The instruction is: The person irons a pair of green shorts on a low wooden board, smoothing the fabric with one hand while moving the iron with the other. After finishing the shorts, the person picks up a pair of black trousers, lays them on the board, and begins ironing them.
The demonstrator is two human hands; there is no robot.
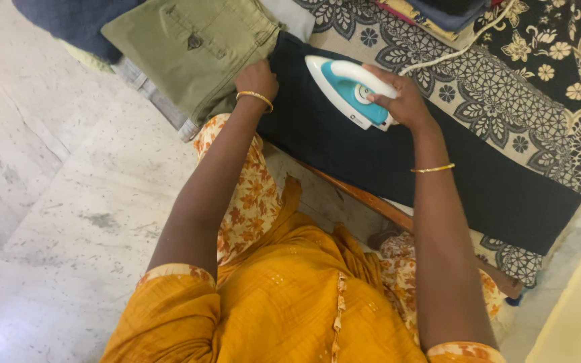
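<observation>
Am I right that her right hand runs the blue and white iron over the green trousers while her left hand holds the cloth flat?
Not quite. In the head view the right hand runs the iron over the black cloth; the green trousers lie folded beside it. The left hand holds the cloth's edge flat.

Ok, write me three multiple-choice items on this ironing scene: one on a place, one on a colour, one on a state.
1. Where does the iron rest?
A. on the dark cloth
B. on the floor
C. on the olive trousers

2. What colour is the iron?
A. red and black
B. white and teal
C. yellow

3. What is the right hand doing?
A. hanging free
B. gripping the iron's handle
C. folding a shirt

Answers: 1 A, the iron's soleplate sits on the dark cloth. 2 B, its body is white with teal panels. 3 B, fingers wrap the handle, while the left hand presses the cloth's edge.
</observation>
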